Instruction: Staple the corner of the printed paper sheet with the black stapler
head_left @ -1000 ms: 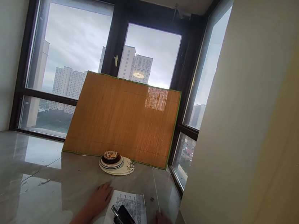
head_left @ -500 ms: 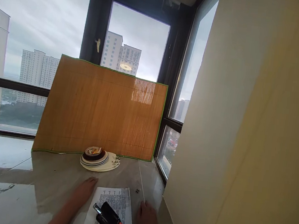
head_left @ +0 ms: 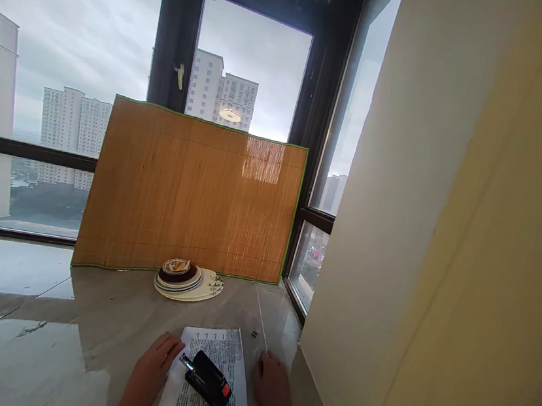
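Note:
A printed sheet of paper (head_left: pixel 215 354) lies on the glossy tiled floor (head_left: pixel 39 319) in front of me. On it rests a black device (head_left: pixel 208 380) with a silver tip and a red button. My left hand (head_left: pixel 153 366) lies on the floor at the paper's left edge, fingers loosely curled and touching the sheet. My right hand (head_left: pixel 272 387) rests flat on the floor just right of the paper, fingers stretched. Neither hand holds anything.
A stack of plates and a small bowl (head_left: pixel 187 278) sits on the floor beyond the paper. Behind it a bamboo mat (head_left: pixel 193 193) leans against the dark-framed windows (head_left: pixel 249 62). A cream wall (head_left: pixel 443 250) rises close on the right.
The view has tilted down slightly and shifted. My left hand has drawn back toward the paper's left edge, beside the black device. My right hand stays beside the paper.

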The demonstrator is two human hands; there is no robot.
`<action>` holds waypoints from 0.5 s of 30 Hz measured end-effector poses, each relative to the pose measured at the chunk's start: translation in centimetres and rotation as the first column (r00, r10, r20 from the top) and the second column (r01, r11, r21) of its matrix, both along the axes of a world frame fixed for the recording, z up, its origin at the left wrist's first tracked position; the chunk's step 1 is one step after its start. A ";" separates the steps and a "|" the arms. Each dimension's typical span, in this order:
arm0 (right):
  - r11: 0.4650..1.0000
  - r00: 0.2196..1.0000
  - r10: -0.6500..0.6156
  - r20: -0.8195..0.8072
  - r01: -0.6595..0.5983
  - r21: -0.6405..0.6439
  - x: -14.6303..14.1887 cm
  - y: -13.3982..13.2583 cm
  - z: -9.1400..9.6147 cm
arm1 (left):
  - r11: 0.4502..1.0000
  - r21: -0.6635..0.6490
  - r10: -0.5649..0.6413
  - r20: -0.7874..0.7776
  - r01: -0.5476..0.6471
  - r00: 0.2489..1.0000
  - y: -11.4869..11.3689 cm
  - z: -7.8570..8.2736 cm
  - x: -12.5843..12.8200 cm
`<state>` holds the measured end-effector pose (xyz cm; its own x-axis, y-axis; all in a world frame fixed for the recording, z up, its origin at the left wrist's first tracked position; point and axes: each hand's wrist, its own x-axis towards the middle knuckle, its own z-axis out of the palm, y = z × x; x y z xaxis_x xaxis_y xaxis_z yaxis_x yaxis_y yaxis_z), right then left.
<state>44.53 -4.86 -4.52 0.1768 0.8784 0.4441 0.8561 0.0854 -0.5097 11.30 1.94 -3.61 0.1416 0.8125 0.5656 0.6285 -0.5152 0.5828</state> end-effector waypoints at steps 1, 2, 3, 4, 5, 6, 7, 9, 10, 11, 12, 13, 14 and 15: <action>0.998 0.997 0.049 -0.056 -0.046 0.053 -0.2 -0.1 0.3 | 0.999 0.000 -0.036 0.003 0.036 0.999 -0.1 0.2 0.1; 0.988 0.987 0.116 -0.114 -0.103 0.117 -0.6 -0.3 0.6 | 0.998 -0.004 -0.061 0.007 0.061 0.998 -0.1 0.3 0.1; 0.970 0.967 0.194 -0.162 -0.164 0.181 -1.0 -0.5 1.0 | 0.997 -0.014 -0.072 0.014 0.072 0.997 0.0 0.4 0.1; 0.945 0.942 0.276 -0.192 -0.229 0.236 -1.7 -0.7 1.5 | 0.997 -0.027 -0.074 0.023 0.075 0.997 0.1 0.4 0.1; 0.917 0.913 0.354 -0.201 -0.297 0.268 -2.4 -0.9 2.0 | 0.996 -0.041 -0.078 0.034 0.079 0.996 0.2 0.3 0.0; 0.888 0.883 0.427 -0.194 -0.368 0.276 -3.2 -1.0 2.5 | 0.995 -0.053 -0.086 0.046 0.089 0.995 0.3 0.2 -0.1; 0.862 0.855 0.485 -0.181 -0.434 0.260 -4.1 -1.2 2.9 | 0.993 -0.060 -0.102 0.057 0.105 0.993 0.3 0.2 -0.2; 0.832 0.819 0.549 -0.169 -0.515 0.207 -5.9 -1.4 3.5 | 0.987 -0.065 -0.140 0.075 0.145 0.987 0.3 0.0 -0.4; 0.832 0.814 0.552 -0.182 -0.524 0.183 -6.7 -1.5 3.5 | 0.985 -0.069 -0.150 0.080 0.155 0.985 0.3 -0.1 -0.4; 0.841 0.816 0.540 -0.208 -0.515 0.163 -7.4 -1.6 3.5 | 0.985 -0.074 -0.149 0.086 0.155 0.985 0.3 -0.2 -0.4; 0.852 0.819 0.524 -0.235 -0.503 0.147 -7.9 -1.7 3.2 | 0.985 -0.078 -0.146 0.091 0.153 0.985 0.3 -0.2 -0.4; 0.861 0.821 0.509 -0.258 -0.492 0.132 -8.3 -1.7 2.9 | 0.984 -0.082 -0.148 0.096 0.156 0.984 0.4 -0.3 -0.4; 0.867 0.824 0.498 -0.272 -0.484 0.119 -8.6 -1.8 2.5 | 0.983 -0.088 -0.152 0.103 0.162 0.983 0.4 -0.3 -0.4; 0.869 0.825 0.492 -0.277 -0.484 0.105 -8.7 -1.9 2.2 | 0.981 -0.101 -0.152 0.115 0.164 0.982 0.4 -0.3 -0.4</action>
<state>35.81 -6.79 -2.33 -0.1492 0.8714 0.4673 0.5164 0.4717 -0.7147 10.92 2.34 -3.95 0.2173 0.8425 0.4929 0.4754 -0.5324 0.7004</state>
